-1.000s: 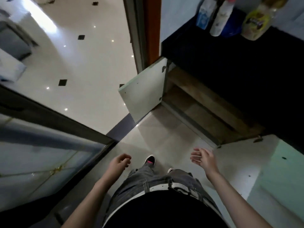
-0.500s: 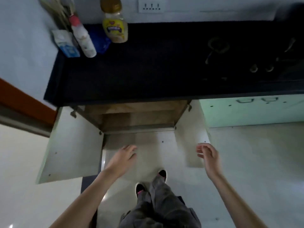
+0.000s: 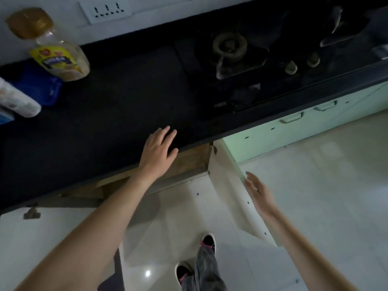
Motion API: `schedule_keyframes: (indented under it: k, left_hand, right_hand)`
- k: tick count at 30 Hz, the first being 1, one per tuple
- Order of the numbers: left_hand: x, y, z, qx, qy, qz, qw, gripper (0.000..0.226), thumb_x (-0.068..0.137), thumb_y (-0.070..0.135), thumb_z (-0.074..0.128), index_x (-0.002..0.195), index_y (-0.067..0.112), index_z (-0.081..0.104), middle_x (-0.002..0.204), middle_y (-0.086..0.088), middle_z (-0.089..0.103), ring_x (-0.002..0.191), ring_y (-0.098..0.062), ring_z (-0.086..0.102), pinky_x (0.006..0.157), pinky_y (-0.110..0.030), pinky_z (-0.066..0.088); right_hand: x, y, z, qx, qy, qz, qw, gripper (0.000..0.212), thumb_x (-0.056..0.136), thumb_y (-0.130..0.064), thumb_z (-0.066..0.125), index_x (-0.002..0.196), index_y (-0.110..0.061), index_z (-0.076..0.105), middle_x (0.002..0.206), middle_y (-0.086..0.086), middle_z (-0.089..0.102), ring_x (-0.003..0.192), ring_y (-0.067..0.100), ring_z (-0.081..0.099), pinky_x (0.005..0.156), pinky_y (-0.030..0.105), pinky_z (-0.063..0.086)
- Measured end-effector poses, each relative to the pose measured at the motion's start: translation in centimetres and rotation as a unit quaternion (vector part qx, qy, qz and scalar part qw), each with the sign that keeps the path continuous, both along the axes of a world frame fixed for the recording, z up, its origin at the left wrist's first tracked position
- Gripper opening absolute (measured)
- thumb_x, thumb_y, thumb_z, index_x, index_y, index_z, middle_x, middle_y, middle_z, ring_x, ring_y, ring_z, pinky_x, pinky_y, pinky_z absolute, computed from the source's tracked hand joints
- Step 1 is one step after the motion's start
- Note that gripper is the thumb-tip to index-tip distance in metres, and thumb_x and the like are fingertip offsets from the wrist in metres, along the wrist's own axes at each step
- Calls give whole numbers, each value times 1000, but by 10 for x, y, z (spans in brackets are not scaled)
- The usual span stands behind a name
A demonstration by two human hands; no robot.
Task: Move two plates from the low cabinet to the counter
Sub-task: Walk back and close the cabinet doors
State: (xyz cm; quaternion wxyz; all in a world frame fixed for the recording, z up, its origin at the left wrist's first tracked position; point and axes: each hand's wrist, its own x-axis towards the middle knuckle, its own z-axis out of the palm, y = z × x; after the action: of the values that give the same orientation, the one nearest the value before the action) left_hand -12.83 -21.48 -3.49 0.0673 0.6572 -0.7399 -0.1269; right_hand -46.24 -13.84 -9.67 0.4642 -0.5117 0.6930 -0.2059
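Looking for plates: no plates show anywhere, not in the cabinet and not on the counter.
Low cabinet [image 3: 189,162]: it sits under the front edge of the counter. Both doors are swung open. Only a brown wooden strip of its inside shows, so what is in it cannot be told.
Right door [image 3: 231,196]: white, swung out over the floor, with small dark dots on it.
Left door [image 3: 42,238]: white, swung out at the lower left, with a dark hinge near its top.
Left hand [image 3: 158,150]: flat, fingers spread apart, holding nothing. It is over the front edge of the counter, just above the open cabinet.
Right hand [image 3: 257,191]: open, fingers straight, holding nothing. It is right beside the outer edge of the right door. Whether it touches the door cannot be told.
Counter [image 3: 115,106]: black and long.
Stove [image 3: 231,55]: black, at the back right part of the counter, with a round burner and two knobs.
Jar [image 3: 50,47]: clear with a gold lid and a yellow label, near the back left corner of the counter.
Blue box [image 3: 37,85]: just beside the jar, toward the left edge.
White bottle [image 3: 16,99]: lying tilted at the left edge, next to the blue box.
Wall socket [image 3: 106,9]: white, on the wall behind the counter.
Green drawers [image 3: 304,122]: under the counter, right of the open cabinet, with handles.
Floor [image 3: 315,196]: pale shiny tiles.
Shoes [image 3: 207,242]: black, with grey trousers above them.
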Motion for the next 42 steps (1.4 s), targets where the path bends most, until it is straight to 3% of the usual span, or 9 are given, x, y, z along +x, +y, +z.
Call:
schedule_keyframes:
  k: [3, 7, 11, 15, 16, 18, 21, 29, 42]
  left_hand:
    - [12, -31, -20, 9, -37, -40, 998, 56, 98, 46, 38, 150, 28, 32, 161, -3, 26, 150, -26, 16, 122, -46, 14]
    - [26, -56, -34, -2, -47, -103, 994, 58, 94, 58, 33, 148, 36, 34, 160, 0, 28, 150, -26, 17, 122, -49, 13]
    - [33, -65, -38, -19, -47, -124, 991, 60, 92, 64, 31, 146, 38, 36, 157, 1, 33, 148, -26, 22, 121, -50, 16]
    - [34, -65, -39, -26, -29, -121, 992, 59, 92, 65, 35, 144, 40, 38, 156, 3, 35, 147, -25, 24, 120, -49, 17]
    - [34, -66, -38, -26, -28, -121, 992, 59, 91, 65, 35, 144, 40, 38, 156, 3, 36, 147, -25, 25, 120, -49, 18]
    - [35, -66, -38, -29, -27, -122, 992, 58, 91, 65, 36, 144, 41, 38, 155, 3, 36, 146, -25, 26, 120, -49, 18]
    - [35, -66, -40, -34, -21, -119, 992, 58, 91, 66, 36, 143, 42, 37, 155, 5, 36, 146, -24, 26, 119, -50, 20]
    - [37, -68, -47, -65, -18, -117, 991, 57, 90, 65, 40, 142, 43, 39, 153, 6, 38, 144, -23, 28, 118, -49, 22]
    - [35, -67, -47, -68, -13, -120, 990, 58, 89, 65, 41, 142, 42, 40, 153, 4, 40, 144, -24, 28, 118, -50, 22]
  right_hand:
    - [12, -22, -7, 8, -69, 34, 997, 39, 104, -20, 41, 141, -20, 52, 134, -2, 61, 126, 13, 53, 97, 21, 39]
    - [16, -27, -9, 63, -187, -7, 980, 42, 104, -9, 42, 145, -16, 47, 141, -5, 57, 132, 4, 47, 99, 2, 33]
    - [32, -18, -7, 68, -229, -50, 970, 43, 103, -9, 42, 147, -12, 43, 141, -9, 53, 131, 0, 47, 110, 12, 32]
    - [76, 0, -8, 85, -222, -98, 966, 48, 104, -16, 42, 152, -16, 34, 149, -12, 41, 137, 3, 37, 96, -3, 32]
    - [88, 3, -9, 90, -233, -107, 962, 50, 104, -18, 43, 153, -20, 32, 152, -12, 38, 140, 5, 35, 100, 0, 33]
    - [113, 4, -11, 128, -292, -139, 938, 55, 103, -20, 46, 154, -28, 29, 155, -5, 40, 141, 15, 39, 115, 29, 36]
    - [152, -6, -10, 174, -348, -185, 902, 66, 99, -23, 56, 154, -38, 24, 153, 2, 45, 134, 21, 50, 105, 54, 44]
    - [202, -16, -22, 141, -407, -263, 863, 72, 92, -27, 67, 149, -48, 28, 150, -5, 48, 126, 12, 57, 100, 54, 49]
    - [256, -38, -21, 71, -476, -340, 808, 88, 83, -31, 72, 153, -42, 19, 162, 7, 26, 140, 26, 43, 97, 47, 54]
